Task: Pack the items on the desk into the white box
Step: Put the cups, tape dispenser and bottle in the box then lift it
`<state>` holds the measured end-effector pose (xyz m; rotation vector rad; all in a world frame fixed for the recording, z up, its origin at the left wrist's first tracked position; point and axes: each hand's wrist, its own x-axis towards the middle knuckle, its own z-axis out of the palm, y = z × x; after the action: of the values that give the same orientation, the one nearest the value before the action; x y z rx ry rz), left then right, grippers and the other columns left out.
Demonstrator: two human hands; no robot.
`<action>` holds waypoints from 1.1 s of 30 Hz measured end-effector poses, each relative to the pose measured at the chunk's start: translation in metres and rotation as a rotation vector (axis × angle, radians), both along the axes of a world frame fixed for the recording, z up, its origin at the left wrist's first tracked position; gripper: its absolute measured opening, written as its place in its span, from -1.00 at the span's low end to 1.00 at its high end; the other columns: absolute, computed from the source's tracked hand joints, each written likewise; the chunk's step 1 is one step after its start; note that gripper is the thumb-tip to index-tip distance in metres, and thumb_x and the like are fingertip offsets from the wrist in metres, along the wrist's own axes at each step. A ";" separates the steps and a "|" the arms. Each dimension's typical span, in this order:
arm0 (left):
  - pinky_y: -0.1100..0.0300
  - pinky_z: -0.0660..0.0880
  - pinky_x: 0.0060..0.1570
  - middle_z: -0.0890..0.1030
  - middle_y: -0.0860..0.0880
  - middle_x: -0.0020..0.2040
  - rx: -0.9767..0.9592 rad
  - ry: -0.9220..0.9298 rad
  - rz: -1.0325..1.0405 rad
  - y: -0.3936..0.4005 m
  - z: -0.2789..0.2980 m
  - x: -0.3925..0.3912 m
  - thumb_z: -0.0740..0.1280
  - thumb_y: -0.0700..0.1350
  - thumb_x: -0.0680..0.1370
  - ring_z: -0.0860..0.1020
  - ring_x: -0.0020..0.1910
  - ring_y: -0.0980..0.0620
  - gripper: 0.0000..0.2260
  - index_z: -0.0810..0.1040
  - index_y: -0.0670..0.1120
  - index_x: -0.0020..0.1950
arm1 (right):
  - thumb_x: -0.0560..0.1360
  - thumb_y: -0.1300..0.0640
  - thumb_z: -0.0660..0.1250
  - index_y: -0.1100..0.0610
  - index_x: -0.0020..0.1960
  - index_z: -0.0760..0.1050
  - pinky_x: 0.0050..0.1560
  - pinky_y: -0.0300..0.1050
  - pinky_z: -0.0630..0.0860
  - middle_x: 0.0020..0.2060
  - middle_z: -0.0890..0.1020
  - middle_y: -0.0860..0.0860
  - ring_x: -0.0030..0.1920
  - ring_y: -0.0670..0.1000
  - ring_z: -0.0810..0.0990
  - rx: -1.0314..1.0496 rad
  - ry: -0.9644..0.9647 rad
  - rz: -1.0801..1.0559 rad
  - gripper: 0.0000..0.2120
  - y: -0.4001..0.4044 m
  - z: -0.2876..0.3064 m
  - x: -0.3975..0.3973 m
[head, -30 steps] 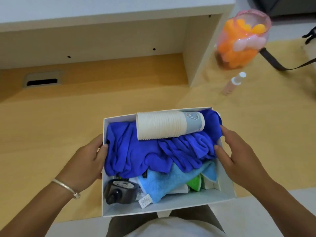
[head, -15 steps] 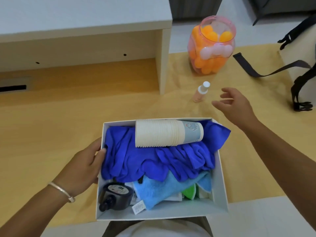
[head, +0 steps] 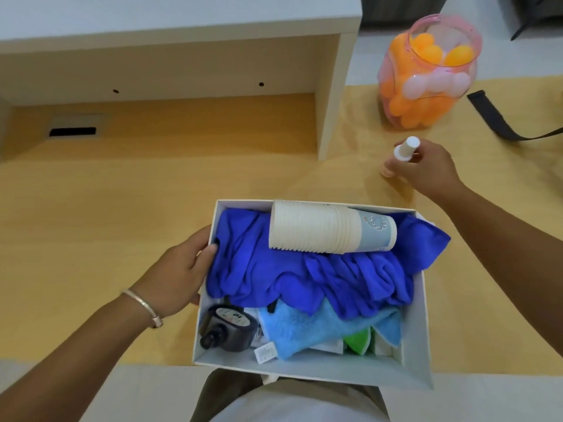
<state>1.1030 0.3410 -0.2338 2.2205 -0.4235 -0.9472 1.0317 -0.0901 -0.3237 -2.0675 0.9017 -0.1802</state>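
1. Closing around the small peach-coloured bottle with the white cap (head: 402,154), the fingers (head: 396,170) of your right hand (head: 432,169) wrap its lower body while it stands upright on the pale wooden worktop (head: 122,208); whether it has left the surface cannot be told.
2. Your left hand (head: 182,269) grips the left wall of the white cardboard box (head: 417,324), thumb hooked over the rim and touching the royal-blue cloth (head: 304,269) inside.
3. Inside the box, a stack of cream paper cups with a pale blue printed band (head: 329,228) lies on its side across the blue cloth at the far end. Nearer you sit a light blue towel (head: 320,330), a black round-bodied bottle (head: 228,325) in the left near corner, and a sliver of something green (head: 358,341).
4. The step in hand looks like picking up the small bottle, one of the last loose items.
5. Next, you would need to lift it clear and carry it left and toward you over the far rim. The box is well filled, so lay it flat in a gap, perhaps beside the cups, rather than standing it up.
6. Beyond the bottle, a clear pink-rimmed jar of orange and white balls (head: 426,74) stands on the worktop, near a black strap (head: 493,117); the jar looks bulky for the room left.
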 end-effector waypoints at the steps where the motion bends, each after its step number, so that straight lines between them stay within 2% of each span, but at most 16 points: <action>1: 0.15 0.56 -0.52 0.63 0.24 -0.05 -0.005 -0.006 -0.008 0.001 -0.001 0.000 0.09 -0.02 0.64 0.64 -0.18 0.13 -0.67 0.37 0.42 0.25 | 0.34 0.01 0.51 0.01 0.08 0.57 -0.14 -0.26 0.41 -0.04 0.64 -0.04 -0.12 -0.09 0.55 -0.022 -0.016 -0.020 -0.66 0.001 0.007 -0.004; 6: 0.23 0.53 -0.50 0.61 0.14 -0.01 -0.060 -0.061 -0.040 0.005 -0.010 0.000 0.08 -0.01 0.64 0.63 -0.21 0.17 -0.71 0.40 0.26 0.30 | 0.37 0.02 0.46 0.07 0.02 0.56 -0.07 -0.21 0.47 -0.02 0.65 0.04 -0.04 -0.01 0.60 -0.140 -0.139 -0.074 -0.74 0.025 0.072 -0.034; 8: 0.12 0.57 -0.35 0.62 0.13 0.00 -0.073 -0.134 -0.092 0.007 -0.011 0.001 0.07 -0.01 0.65 0.63 -0.14 0.08 -0.72 0.41 0.21 0.31 | 0.40 0.04 0.45 0.09 0.04 0.55 -0.07 -0.38 0.44 0.01 0.64 0.04 -0.05 -0.09 0.59 -0.170 -0.184 -0.077 -0.74 0.045 0.104 -0.054; 10: 0.08 0.51 -0.15 0.61 0.11 0.05 -0.079 -0.263 -0.166 0.009 -0.012 0.002 0.08 -0.03 0.64 0.59 -0.02 0.01 -0.73 0.41 0.14 0.31 | 0.42 0.05 0.44 0.09 0.10 0.53 -0.10 -0.48 0.40 0.04 0.62 0.02 -0.07 -0.19 0.56 -0.178 -0.224 -0.078 -0.71 0.070 0.131 -0.074; 14: 0.03 0.51 -0.07 0.61 0.08 0.06 -0.151 -0.344 -0.226 0.016 -0.014 0.003 0.09 -0.07 0.63 0.59 -0.07 0.03 -0.73 0.37 0.13 0.31 | 0.40 0.13 0.50 0.04 0.15 0.49 -0.16 -0.42 0.45 -0.06 0.62 -0.05 -0.13 -0.21 0.57 -0.099 -0.294 -0.063 -0.64 0.137 0.161 -0.106; 16: 0.03 0.51 -0.09 0.60 0.07 0.06 -0.178 -0.350 -0.242 0.019 -0.014 0.002 0.11 -0.12 0.62 0.60 -0.13 0.10 -0.70 0.36 0.12 0.32 | 0.36 0.15 0.54 -0.01 0.10 0.49 -0.18 -0.40 0.46 -0.13 0.60 -0.17 -0.17 -0.23 0.57 -0.041 -0.314 -0.032 -0.62 0.177 0.162 -0.114; 17: 0.08 0.49 -0.14 0.60 0.07 0.07 -0.192 -0.350 -0.244 0.021 -0.014 0.001 0.12 -0.13 0.61 0.58 -0.18 0.19 -0.69 0.36 0.11 0.33 | 0.35 0.16 0.55 -0.04 0.06 0.49 -0.20 -0.41 0.46 -0.18 0.60 -0.20 -0.21 -0.26 0.56 -0.011 -0.319 -0.008 -0.63 0.197 0.159 -0.115; 19: 0.15 0.41 -0.22 0.59 0.06 0.08 -0.206 -0.346 -0.248 0.024 -0.016 -0.001 0.14 -0.14 0.61 0.55 -0.27 0.24 -0.68 0.37 0.08 0.34 | 0.32 0.16 0.57 -0.03 0.01 0.50 -0.22 -0.40 0.45 -0.22 0.61 -0.24 -0.24 -0.26 0.56 0.089 -0.308 0.046 -0.64 0.233 0.145 -0.114; 21: 0.13 0.42 -0.22 0.59 0.03 0.09 -0.206 -0.340 -0.259 0.026 -0.017 -0.003 0.14 -0.14 0.61 0.56 -0.26 0.17 -0.70 0.38 0.05 0.33 | 0.32 0.17 0.56 0.00 -0.01 0.51 -0.18 -0.34 0.50 -0.20 0.64 -0.18 -0.19 -0.19 0.61 0.174 -0.277 0.109 -0.67 0.264 0.128 -0.110; 23: 0.05 0.49 -0.11 0.59 0.00 0.10 -0.200 -0.351 -0.272 0.030 -0.018 -0.006 0.13 -0.13 0.61 0.59 -0.16 0.05 -0.71 0.38 0.03 0.34 | 0.33 0.18 0.55 0.02 -0.01 0.52 -0.13 -0.30 0.53 -0.16 0.64 -0.15 -0.11 -0.17 0.62 0.187 -0.257 0.189 -0.69 0.286 0.111 -0.105; 25: -0.04 0.50 -0.02 0.58 -0.02 0.12 -0.163 -0.381 -0.288 0.032 -0.018 -0.008 0.13 -0.10 0.61 0.58 -0.05 -0.05 -0.69 0.35 0.02 0.36 | 0.36 0.16 0.53 0.01 0.04 0.53 -0.06 -0.25 0.56 -0.10 0.63 -0.14 -0.04 -0.13 0.62 0.138 -0.236 0.272 -0.69 0.301 0.098 -0.098; 29: -0.08 0.50 -0.03 0.57 -0.04 0.13 -0.095 -0.430 -0.310 0.035 -0.020 -0.011 0.11 -0.05 0.61 0.56 0.03 -0.11 -0.68 0.32 0.02 0.37 | 0.40 0.14 0.50 0.06 0.17 0.52 0.05 -0.09 0.57 0.03 0.61 -0.08 0.04 -0.09 0.58 0.023 -0.155 0.378 -0.64 0.310 0.081 -0.085; 31: -0.07 0.49 0.00 0.57 -0.05 0.16 -0.102 -0.415 -0.295 0.037 -0.019 -0.014 0.12 -0.06 0.61 0.55 0.06 -0.10 -0.66 0.31 0.01 0.40 | 0.41 0.16 0.48 0.03 0.22 0.50 0.09 -0.11 0.55 0.08 0.60 -0.08 0.08 -0.12 0.57 0.029 -0.127 0.413 -0.59 0.308 0.077 -0.084; 33: -0.07 0.48 0.01 0.57 -0.06 0.13 -0.122 -0.395 -0.281 0.040 -0.018 -0.018 0.13 -0.08 0.61 0.55 0.00 -0.12 -0.65 0.32 -0.01 0.41 | 0.42 0.20 0.46 -0.01 0.30 0.45 0.16 -0.19 0.52 0.13 0.58 -0.11 0.14 -0.17 0.53 0.076 -0.098 0.464 -0.52 0.304 0.077 -0.088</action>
<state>1.0846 0.3807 -0.2520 2.2706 -0.9683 -0.5930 0.9436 0.2141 -0.2471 -2.1152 0.3479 0.0025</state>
